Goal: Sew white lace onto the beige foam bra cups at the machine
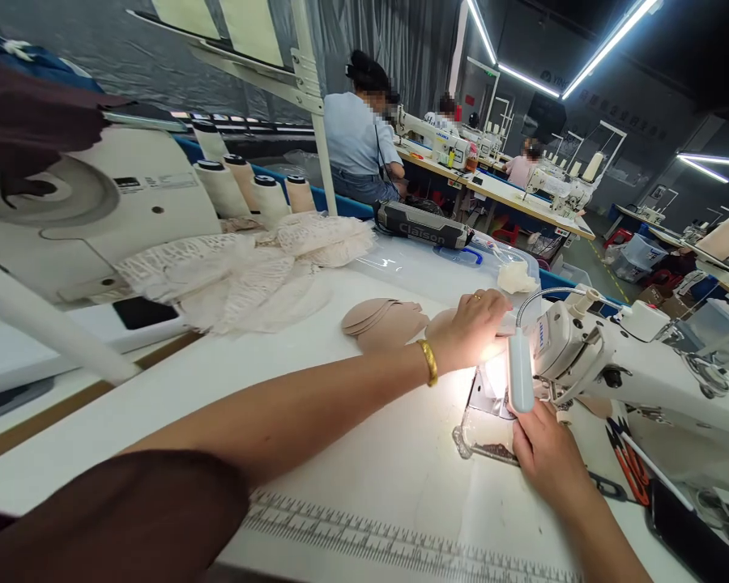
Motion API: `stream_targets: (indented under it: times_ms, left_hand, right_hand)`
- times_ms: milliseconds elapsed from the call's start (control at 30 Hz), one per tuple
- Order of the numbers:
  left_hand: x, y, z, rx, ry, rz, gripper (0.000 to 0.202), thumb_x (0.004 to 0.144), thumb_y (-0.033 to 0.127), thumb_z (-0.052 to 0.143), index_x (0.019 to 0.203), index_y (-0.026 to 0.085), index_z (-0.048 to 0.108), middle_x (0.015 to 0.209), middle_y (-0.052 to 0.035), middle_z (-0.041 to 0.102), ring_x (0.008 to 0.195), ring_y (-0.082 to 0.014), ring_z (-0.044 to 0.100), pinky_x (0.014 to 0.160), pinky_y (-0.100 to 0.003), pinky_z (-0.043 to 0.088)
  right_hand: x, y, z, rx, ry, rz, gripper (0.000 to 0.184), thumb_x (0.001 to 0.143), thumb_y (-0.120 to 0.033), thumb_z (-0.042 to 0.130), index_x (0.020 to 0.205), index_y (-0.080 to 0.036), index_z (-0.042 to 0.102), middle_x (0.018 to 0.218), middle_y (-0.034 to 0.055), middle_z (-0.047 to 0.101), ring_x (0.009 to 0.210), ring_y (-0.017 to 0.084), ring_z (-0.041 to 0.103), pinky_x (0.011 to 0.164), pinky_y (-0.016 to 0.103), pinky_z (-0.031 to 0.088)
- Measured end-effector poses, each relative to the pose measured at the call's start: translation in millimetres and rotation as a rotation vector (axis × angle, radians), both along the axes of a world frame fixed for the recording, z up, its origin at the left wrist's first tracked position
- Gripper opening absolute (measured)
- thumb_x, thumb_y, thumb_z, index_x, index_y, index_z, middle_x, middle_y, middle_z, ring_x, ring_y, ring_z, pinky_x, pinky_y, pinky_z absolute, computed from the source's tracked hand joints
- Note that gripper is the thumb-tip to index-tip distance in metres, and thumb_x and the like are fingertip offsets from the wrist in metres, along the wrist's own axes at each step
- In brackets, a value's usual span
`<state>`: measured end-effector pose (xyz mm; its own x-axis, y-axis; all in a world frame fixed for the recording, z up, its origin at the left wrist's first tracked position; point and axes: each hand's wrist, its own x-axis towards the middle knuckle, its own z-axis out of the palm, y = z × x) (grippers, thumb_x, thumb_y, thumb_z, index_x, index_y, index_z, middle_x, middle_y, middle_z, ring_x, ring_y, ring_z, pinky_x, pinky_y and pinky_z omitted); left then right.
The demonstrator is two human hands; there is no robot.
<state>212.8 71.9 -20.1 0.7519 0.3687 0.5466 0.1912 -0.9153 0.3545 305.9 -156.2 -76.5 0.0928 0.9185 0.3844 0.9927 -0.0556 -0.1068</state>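
My left hand, with a gold bracelet at the wrist, is closed beside the sewing machine's lamp. Its fingers bend over something pale that the glare hides. Lower down, my right hand rests by the lit needle plate, fingers bent in and their tips partly behind the lamp. What it pinches cannot be made out. The head of the white sewing machine stands just to the right of both hands. Flat beige fabric pieces lie stacked left of my left hand.
White lace fabric lies at the back left near thread cones. Orange-handled scissors and a black phone lie at the right. A ruler strip runs along the front edge. A co-worker sits beyond.
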Motion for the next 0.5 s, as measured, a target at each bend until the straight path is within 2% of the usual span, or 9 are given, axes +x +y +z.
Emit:
stream_targets:
  times_ms: [67, 133, 200, 267, 300, 367, 467, 500]
  left_hand:
    - [12.2, 9.7, 7.6, -0.152, 0.007, 0.069, 0.015, 0.082, 0.029, 0.072, 0.081, 0.017, 0.063, 0.087, -0.0048, 0.066, 0.084, -0.0238, 0.061, 0.08, -0.036, 0.043]
    - [14.6, 20.2, 17.6, -0.202, -0.019, 0.116, 0.021, 0.089, 0.029, 0.063, 0.072, 0.017, 0.058, 0.073, -0.0008, 0.062, 0.07, -0.0191, 0.059, 0.071, -0.032, 0.044]
    - [4.0, 28.4, 29.1, -0.221, -0.107, 0.188, 0.018, 0.094, 0.026, 0.053, 0.079, 0.018, 0.056, 0.083, -0.0023, 0.066, 0.076, -0.0188, 0.06, 0.071, -0.031, 0.045]
    - [-16.9, 30.4, 36.6, -0.146, -0.232, 0.209, 0.008, 0.093, 0.021, 0.052, 0.085, 0.018, 0.055, 0.102, -0.0052, 0.067, 0.093, -0.0201, 0.061, 0.081, -0.032, 0.047]
    - [-29.2, 28.1, 36.5, -0.049, -0.291, 0.171, 0.006, 0.09, 0.017, 0.054, 0.084, 0.019, 0.054, 0.104, -0.0058, 0.067, 0.097, -0.0203, 0.061, 0.086, -0.033, 0.046]
    - [-52.5, 16.4, 26.4, 0.175, -0.236, -0.027, 0.012, 0.087, 0.008, 0.054, 0.081, 0.019, 0.053, 0.096, -0.0052, 0.067, 0.092, -0.0196, 0.06, 0.086, -0.033, 0.046]
    - [-74.0, -13.9, -7.5, 0.409, 0.133, -0.361, 0.023, 0.085, 0.0, 0.05, 0.074, 0.019, 0.054, 0.072, -0.0015, 0.06, 0.067, -0.0179, 0.053, 0.066, -0.031, 0.044]
    - [-76.4, -24.7, -19.2, 0.441, 0.203, -0.41, 0.024, 0.084, 0.0, 0.051, 0.071, 0.019, 0.054, 0.07, -0.0021, 0.06, 0.065, -0.0184, 0.051, 0.062, -0.032, 0.042]
  right_hand:
    - [0.6, -0.3, -0.6, 0.004, 0.005, 0.005, 0.023, 0.098, -0.015, 0.04, 0.097, -0.023, 0.062, 0.097, 0.0078, 0.067, 0.092, 0.023, 0.063, 0.068, 0.03, 0.048]
    - [1.5, -0.9, -1.4, -0.002, 0.017, 0.008, 0.024, 0.098, -0.016, 0.04, 0.101, -0.023, 0.063, 0.097, 0.0074, 0.067, 0.091, 0.023, 0.063, 0.066, 0.03, 0.047]
    - [2.4, -1.4, -2.7, -0.012, 0.028, 0.003, 0.025, 0.099, -0.017, 0.04, 0.108, -0.023, 0.063, 0.098, 0.0069, 0.067, 0.089, 0.023, 0.063, 0.065, 0.03, 0.047]
    - [3.0, -1.3, -4.4, -0.008, 0.036, -0.005, 0.026, 0.1, -0.018, 0.04, 0.11, -0.023, 0.063, 0.096, 0.0065, 0.067, 0.088, 0.023, 0.063, 0.065, 0.03, 0.046]
    - [3.2, -1.1, -5.3, -0.004, 0.038, -0.008, 0.026, 0.1, -0.018, 0.04, 0.11, -0.023, 0.063, 0.095, 0.0063, 0.066, 0.087, 0.023, 0.063, 0.065, 0.031, 0.045]
    - [3.6, -0.2, -6.8, -0.002, 0.041, -0.011, 0.024, 0.1, -0.02, 0.041, 0.107, -0.023, 0.064, 0.093, 0.0061, 0.065, 0.088, 0.023, 0.062, 0.065, 0.031, 0.045]
    - [4.4, 0.9, -7.8, -0.013, 0.051, -0.012, 0.022, 0.101, -0.021, 0.042, 0.105, -0.023, 0.063, 0.093, 0.0057, 0.065, 0.089, 0.023, 0.062, 0.066, 0.031, 0.044]
    - [4.8, 1.0, -7.8, -0.014, 0.054, -0.011, 0.022, 0.101, -0.021, 0.042, 0.105, -0.023, 0.063, 0.093, 0.0056, 0.065, 0.089, 0.023, 0.062, 0.066, 0.031, 0.043]
